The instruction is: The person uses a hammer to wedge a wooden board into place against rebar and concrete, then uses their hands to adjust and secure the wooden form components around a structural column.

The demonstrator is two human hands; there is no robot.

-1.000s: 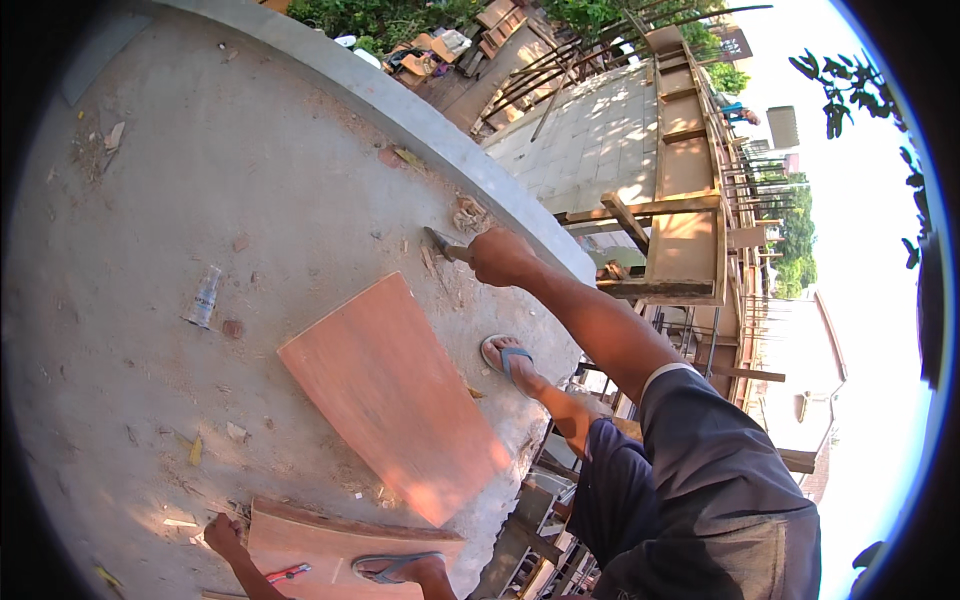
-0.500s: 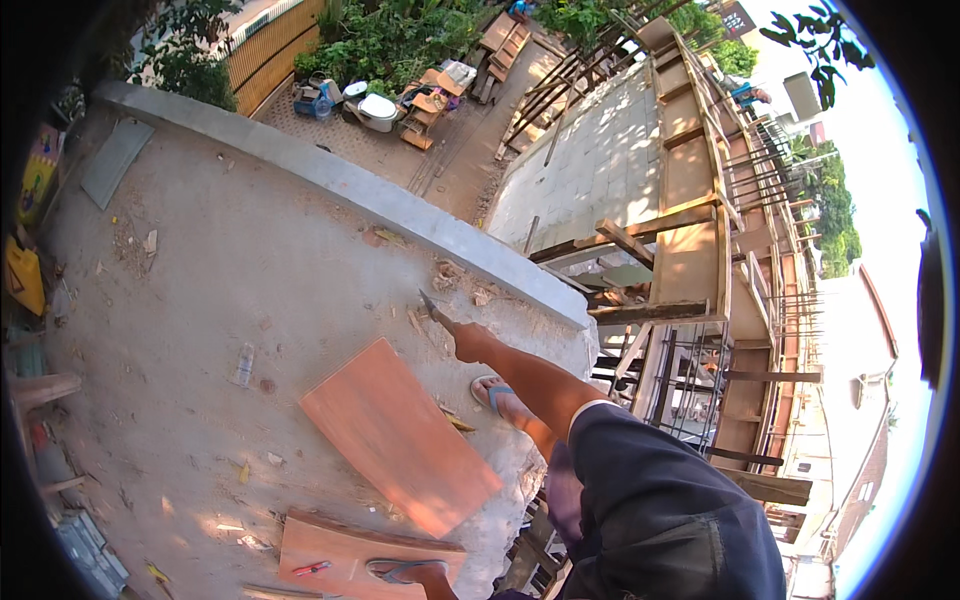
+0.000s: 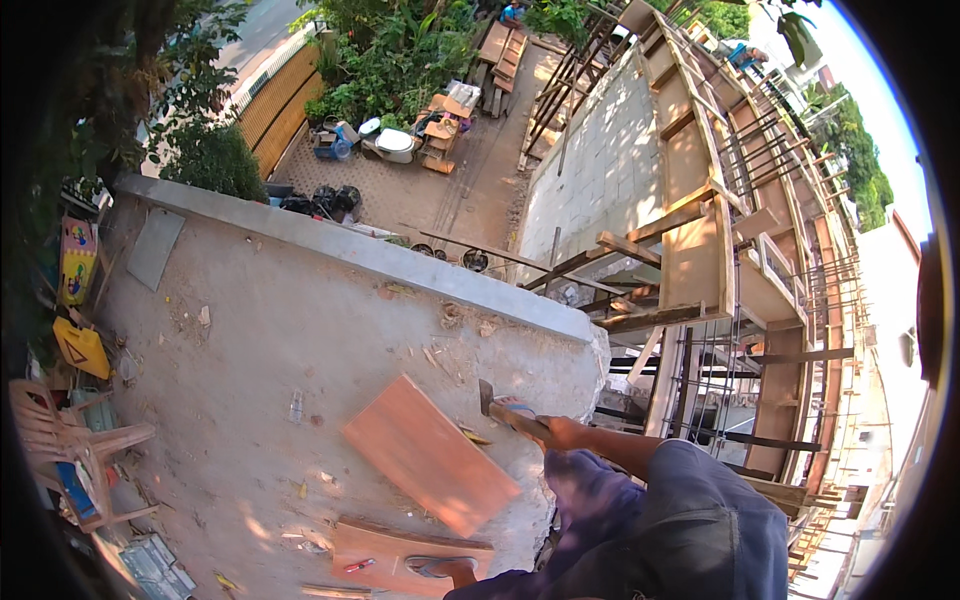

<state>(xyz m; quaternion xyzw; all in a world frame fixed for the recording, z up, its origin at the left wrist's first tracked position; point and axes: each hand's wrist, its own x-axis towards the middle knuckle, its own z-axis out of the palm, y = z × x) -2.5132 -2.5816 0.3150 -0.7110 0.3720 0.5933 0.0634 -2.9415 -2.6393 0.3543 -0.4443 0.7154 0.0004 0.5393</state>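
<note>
My right hand point(image 3: 565, 433) is closed around the wooden handle of a hatchet point(image 3: 522, 420), whose dark, flat metal head points left. It is held in front of my sandalled right foot point(image 3: 514, 404), partly covering it. My left hand is out of the picture. To the left of the hatchet, a reddish-brown wooden board point(image 3: 425, 450) lies flat on the concrete. Nearer to me lies a second reddish board point(image 3: 390, 545), with my other sandalled foot point(image 3: 440, 567) on it. A small red tool point(image 3: 359, 565) rests on that board.
A low concrete kerb point(image 3: 380, 255) borders the slab on the far side. The slab's broken edge point(image 3: 550, 490) drops off at right, beside timber formwork point(image 3: 690, 270) and steel bars. A plastic chair point(image 3: 75, 440) and a yellow container point(image 3: 82, 347) stand at left. Wood scraps litter the concrete.
My right arm has drawn back toward my body, bringing the hatchet nearer and turning it so that its handle shows. The whole view has shifted, with more of the left side visible.
</note>
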